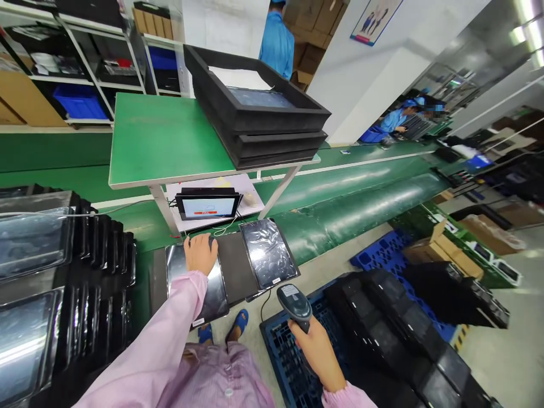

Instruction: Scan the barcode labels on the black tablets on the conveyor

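My right hand (317, 351) grips the handle of a dark barcode scanner (293, 303), its head pointing up toward the bench. My left hand (200, 253) lies with curled fingers over a small dark rounded thing, apparently a computer mouse (211, 242), mostly hidden under it. Beneath that hand and sleeve is a black flat screen panel (217, 297) with a white label at its lower edge. Another film-covered panel (270, 253), also labelled, lies to the right on dark foam. Behind them a small monitor (208, 207) shows a red bar, seemingly reading FAIL.
Black foam trays (276, 127) stand stacked on a green raised shelf (157, 136). Stacks of panels in black foam (102, 243) rise at left. At right, black foam pieces (382, 323) sit on a blue pallet (293, 362). Co-workers in blue (276, 42) are farther back.
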Demonstrator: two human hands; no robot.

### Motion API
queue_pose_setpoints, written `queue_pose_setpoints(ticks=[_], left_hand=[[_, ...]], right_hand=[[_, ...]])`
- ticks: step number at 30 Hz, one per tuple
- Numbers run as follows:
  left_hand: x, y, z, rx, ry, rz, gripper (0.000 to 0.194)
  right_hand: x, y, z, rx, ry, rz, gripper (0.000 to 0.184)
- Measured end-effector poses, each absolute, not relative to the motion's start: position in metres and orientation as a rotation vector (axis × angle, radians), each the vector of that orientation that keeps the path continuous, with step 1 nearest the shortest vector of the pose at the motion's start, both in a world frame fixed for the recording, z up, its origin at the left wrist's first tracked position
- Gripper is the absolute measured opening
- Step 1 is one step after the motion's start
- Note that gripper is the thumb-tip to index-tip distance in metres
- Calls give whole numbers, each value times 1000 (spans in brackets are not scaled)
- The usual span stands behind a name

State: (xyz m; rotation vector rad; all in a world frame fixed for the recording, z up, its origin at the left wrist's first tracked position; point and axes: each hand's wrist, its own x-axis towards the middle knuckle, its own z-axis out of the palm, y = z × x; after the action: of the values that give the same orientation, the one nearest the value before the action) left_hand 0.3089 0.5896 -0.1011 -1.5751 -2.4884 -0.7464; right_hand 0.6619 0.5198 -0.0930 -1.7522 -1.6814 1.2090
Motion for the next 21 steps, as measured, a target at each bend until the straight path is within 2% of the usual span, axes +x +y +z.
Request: queue_pose_setpoints(ticks=[10, 18, 21], left_hand=[[305, 584, -104, -1635, -2491, -879, 37], [232, 531, -97, -1659, -2513, -864, 33], [222, 515, -104, -1650, -2518, -900, 31]], right_hand=[[644, 485, -81, -1692, -1657, 1371, 43], [583, 391, -98, -1474, -1760, 1547, 55], [566, 366, -107, -1458, -1791, 1558, 54]])
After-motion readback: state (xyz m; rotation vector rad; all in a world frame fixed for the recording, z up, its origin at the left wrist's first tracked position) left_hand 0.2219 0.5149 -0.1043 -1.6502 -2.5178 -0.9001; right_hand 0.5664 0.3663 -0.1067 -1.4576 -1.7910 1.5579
